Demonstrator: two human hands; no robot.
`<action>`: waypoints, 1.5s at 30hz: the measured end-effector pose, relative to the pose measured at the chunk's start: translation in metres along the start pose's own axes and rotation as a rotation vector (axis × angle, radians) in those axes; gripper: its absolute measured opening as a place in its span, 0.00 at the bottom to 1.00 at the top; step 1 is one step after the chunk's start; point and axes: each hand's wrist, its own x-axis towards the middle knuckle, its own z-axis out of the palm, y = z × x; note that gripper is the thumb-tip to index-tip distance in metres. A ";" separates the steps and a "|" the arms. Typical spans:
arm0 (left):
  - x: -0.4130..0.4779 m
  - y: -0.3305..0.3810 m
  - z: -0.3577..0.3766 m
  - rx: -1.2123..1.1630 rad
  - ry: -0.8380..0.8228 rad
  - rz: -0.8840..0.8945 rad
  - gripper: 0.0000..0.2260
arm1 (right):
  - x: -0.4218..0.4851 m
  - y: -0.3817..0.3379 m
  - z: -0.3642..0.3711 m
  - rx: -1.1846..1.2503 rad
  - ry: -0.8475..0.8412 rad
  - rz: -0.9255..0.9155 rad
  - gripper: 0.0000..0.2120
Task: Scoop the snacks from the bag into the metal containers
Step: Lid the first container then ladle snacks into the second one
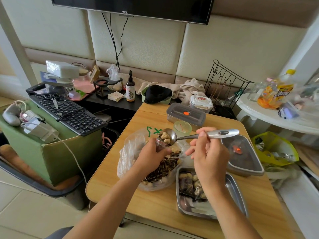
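Observation:
A clear plastic bag point(128, 157) of sunflower seeds and peanuts lies open on the wooden table point(155, 200). My right hand point(209, 157) grips a metal spoon point(193, 136) by its handle; the bowl holds a few peanuts above the bag. My left hand point(151, 156) is in the bag's mouth, its fingers curled round a small snack packet. An open metal container point(236, 190) sits right of the bag, partly under my right wrist, with snacks in its far end.
A closed metal container point(186, 113) stands at the table's far side, a lid point(241, 152) lies at the right, and a green cup point(183, 128) sits behind the spoon. A keyboard point(69, 112) rests on a green box at left. A white table point(276, 116) with bottles stands right.

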 end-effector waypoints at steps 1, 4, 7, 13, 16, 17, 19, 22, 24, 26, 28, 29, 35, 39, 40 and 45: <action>0.000 0.000 -0.001 -0.013 -0.014 0.006 0.16 | 0.001 0.000 -0.001 0.022 0.009 0.084 0.09; 0.000 -0.003 -0.002 -0.010 -0.055 0.036 0.16 | 0.005 0.004 -0.006 0.114 0.049 0.356 0.11; 0.000 -0.006 -0.002 0.028 -0.070 0.067 0.17 | 0.010 0.012 -0.010 0.141 0.072 0.456 0.11; 0.003 -0.009 0.002 0.162 -0.102 0.081 0.18 | 0.008 0.005 -0.009 0.109 0.041 0.330 0.12; 0.004 -0.008 0.002 0.161 -0.116 0.048 0.18 | 0.007 0.006 -0.010 0.045 -0.018 0.170 0.11; 0.005 -0.008 0.003 0.150 -0.114 0.041 0.19 | 0.007 0.006 -0.011 0.024 -0.042 0.110 0.11; 0.006 -0.007 0.003 0.127 -0.100 0.042 0.19 | 0.008 0.007 -0.013 -0.015 -0.094 -0.025 0.12; 0.007 -0.007 0.004 0.089 -0.069 0.048 0.21 | 0.010 0.004 -0.014 -0.045 -0.177 -0.192 0.12; 0.009 -0.007 0.005 0.044 -0.063 0.044 0.21 | 0.010 0.001 -0.013 -0.064 -0.205 -0.301 0.15; 0.010 -0.006 0.005 -0.008 -0.056 0.042 0.20 | 0.009 -0.003 -0.012 -0.105 -0.198 -0.381 0.17; 0.011 -0.005 0.006 -0.060 -0.042 0.051 0.18 | 0.008 -0.006 -0.012 -0.143 -0.172 -0.426 0.15; 0.011 -0.005 0.007 -0.073 -0.034 0.058 0.17 | 0.008 -0.007 -0.012 -0.152 -0.162 -0.440 0.16; 0.013 -0.003 0.008 -0.128 0.027 0.116 0.13 | 0.007 -0.005 -0.011 -0.155 -0.147 -0.454 0.16; 0.012 -0.004 0.007 -0.168 0.023 0.127 0.18 | 0.007 -0.003 -0.010 -0.161 -0.121 -0.444 0.14; 0.011 -0.004 0.007 -0.173 0.022 0.131 0.21 | 0.007 -0.003 -0.010 -0.163 -0.106 -0.437 0.14; 0.014 -0.008 0.009 -0.161 0.019 0.130 0.15 | 0.007 -0.001 -0.011 -0.162 -0.123 -0.475 0.15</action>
